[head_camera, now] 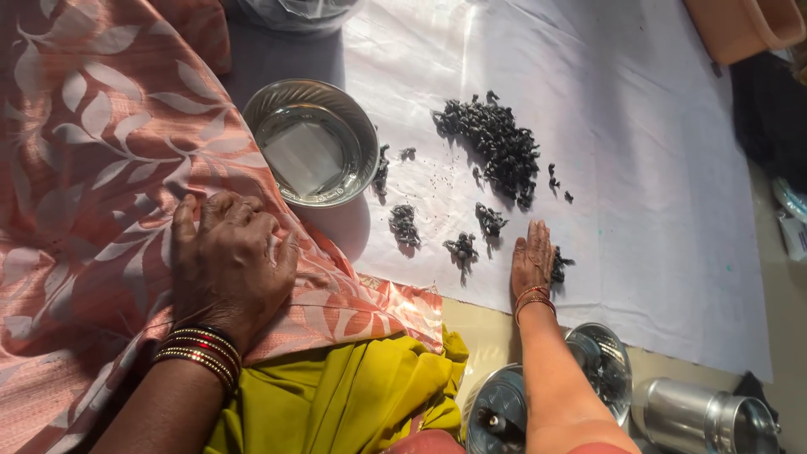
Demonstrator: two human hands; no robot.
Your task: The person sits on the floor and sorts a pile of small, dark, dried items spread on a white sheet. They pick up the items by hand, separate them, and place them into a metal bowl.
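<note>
My left hand [231, 261] rests palm down on the pink leaf-patterned cloth [92, 151] over my knee, fingers bent and holding nothing, with bangles at the wrist. My right hand [532, 262] lies flat on the white sheet [664, 210], fingers together. It sits beside a small dark clump [560, 266] that touches its edge. Small dark clumps [461, 248] [490, 220] [403, 224] lie just ahead of the hand. A large pile of dark wrinkled pieces [496, 147] sits farther out on the sheet. A steel bowl [311, 143] of clear liquid stands at the sheet's left edge.
Two round steel containers [601, 361] [496, 412] and a steel canister [706, 416] stand on the floor by my right arm. A peach plastic tub [748, 25] is at the top right, and a clear plastic bag [294, 13] at the top. Yellow-green cloth [336, 395] bunches below.
</note>
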